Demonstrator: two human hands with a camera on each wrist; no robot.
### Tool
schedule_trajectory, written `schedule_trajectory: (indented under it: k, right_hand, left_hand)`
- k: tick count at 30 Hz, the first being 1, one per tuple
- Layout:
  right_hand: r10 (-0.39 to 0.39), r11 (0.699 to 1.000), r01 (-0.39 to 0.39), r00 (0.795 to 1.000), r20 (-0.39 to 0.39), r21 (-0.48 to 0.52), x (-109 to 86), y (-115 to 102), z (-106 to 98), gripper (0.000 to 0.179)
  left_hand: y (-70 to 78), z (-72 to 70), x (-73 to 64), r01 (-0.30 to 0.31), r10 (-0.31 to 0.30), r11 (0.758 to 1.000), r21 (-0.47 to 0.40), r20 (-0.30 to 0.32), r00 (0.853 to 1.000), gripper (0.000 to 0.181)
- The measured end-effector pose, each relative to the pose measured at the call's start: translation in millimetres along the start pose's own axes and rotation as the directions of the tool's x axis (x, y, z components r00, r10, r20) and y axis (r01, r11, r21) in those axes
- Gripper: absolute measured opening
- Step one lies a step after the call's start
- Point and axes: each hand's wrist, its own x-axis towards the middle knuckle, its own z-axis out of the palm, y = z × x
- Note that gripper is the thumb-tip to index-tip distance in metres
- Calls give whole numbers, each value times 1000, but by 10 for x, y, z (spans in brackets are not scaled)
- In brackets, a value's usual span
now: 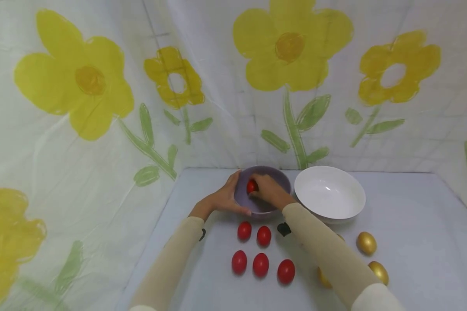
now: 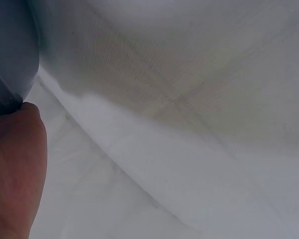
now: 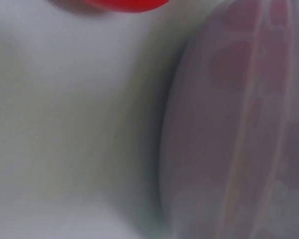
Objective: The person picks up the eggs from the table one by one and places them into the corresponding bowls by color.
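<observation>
In the head view a purple bowl [image 1: 262, 208] stands near the table's far edge. My left hand [image 1: 226, 195] grips its left side, thumb along the near rim and fingers round the far left. Inside the bowl, my right hand [image 1: 268, 189] holds a red egg [image 1: 251, 186] between thumb and fingers. Several more red eggs [image 1: 260, 264] lie on the table in front of the bowl. The left wrist view has part of the left hand [image 2: 15, 169] against the bowl's outer wall [image 2: 10, 45]. Only the bowl's outside [image 3: 204, 139] and a red egg's edge [image 3: 129, 4] appear from the right wrist.
A white bowl [image 1: 331, 190] stands just right of the purple one. Several gold eggs [image 1: 366, 242] lie at the right, some partly hidden under the right sleeve [image 1: 323, 246]. Behind the pale table [image 1: 404, 216] hangs a curtain [image 1: 225, 129] with yellow flowers.
</observation>
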Motion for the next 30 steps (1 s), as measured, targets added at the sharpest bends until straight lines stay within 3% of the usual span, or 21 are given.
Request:
schedule_trajectory:
  k: [12, 19, 24, 30]
  right_hand:
    - [30, 1000, -30, 1000, 8, 5, -152, 6, -101, 47]
    - [44, 997, -39, 996, -76, 73, -322, -95, -467, 60]
    - [28, 993, -11, 989, -148, 119, -658, -297, -846, 61]
    - [33, 984, 10, 972, -233, 180, -1315, -516, -1115, 64]
  left_hand:
    - [19, 123, 11, -4, 4, 1000, -26, 13, 1000, 156]
    - [-20, 94, 54, -30, 30, 999, -18, 8, 1000, 155]
    - [-37, 33, 65, -34, 34, 999, -28, -9, 999, 154]
    - [8, -8, 82, -10, 10, 999, -38, -5, 1000, 152]
